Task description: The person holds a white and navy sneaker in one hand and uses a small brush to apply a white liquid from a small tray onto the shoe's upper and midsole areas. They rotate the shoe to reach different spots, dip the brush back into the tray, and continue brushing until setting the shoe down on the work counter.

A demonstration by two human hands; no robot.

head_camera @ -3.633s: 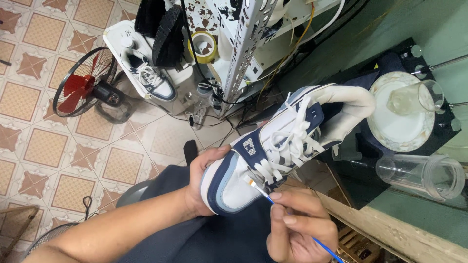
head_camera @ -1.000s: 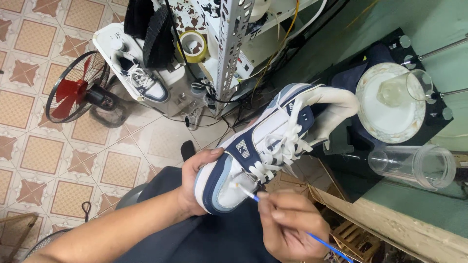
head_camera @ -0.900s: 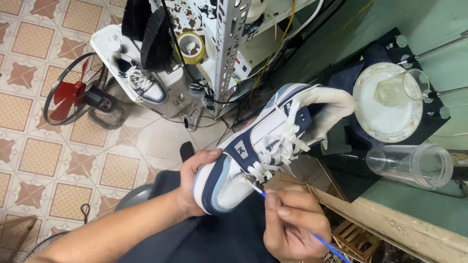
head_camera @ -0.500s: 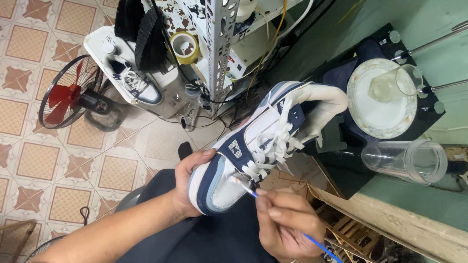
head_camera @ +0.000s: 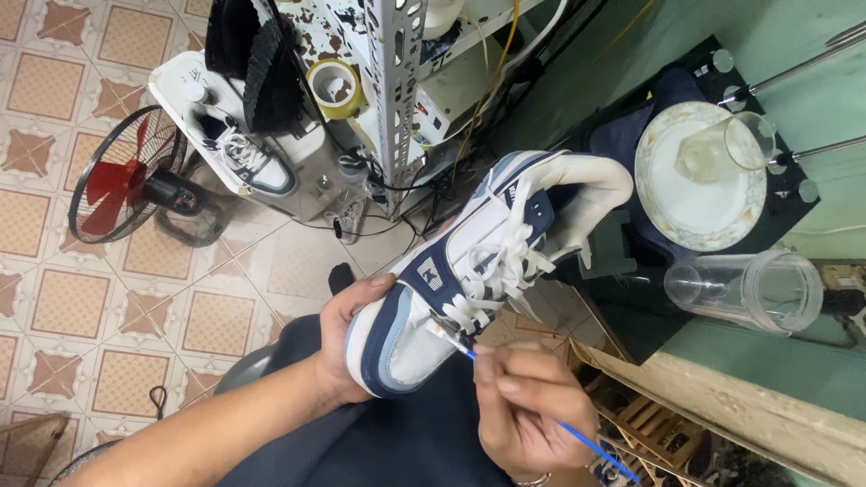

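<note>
The left hand (head_camera: 347, 347) is gripping the toe of a white and navy sneaker (head_camera: 469, 271) over the lap. The right hand (head_camera: 532, 410) is pinching a thin blue brush (head_camera: 519, 388), its tip touching the sneaker near the laces. A plate (head_camera: 699, 198) and clear jar (head_camera: 749, 290) are sitting far right; a fan (head_camera: 126, 176) is standing left.

A: What sort of place is shown?

B: A small home repair workshop is suggested. A paint-spattered metal rack (head_camera: 397, 81) is seen, hung with cables (head_camera: 492, 86) and a tape roll (head_camera: 336, 87).

A: What else?

B: A second shoe (head_camera: 248, 162) is kept on a stand; a fan (head_camera: 126, 176) is set on a tiled floor (head_camera: 81, 316).
</note>
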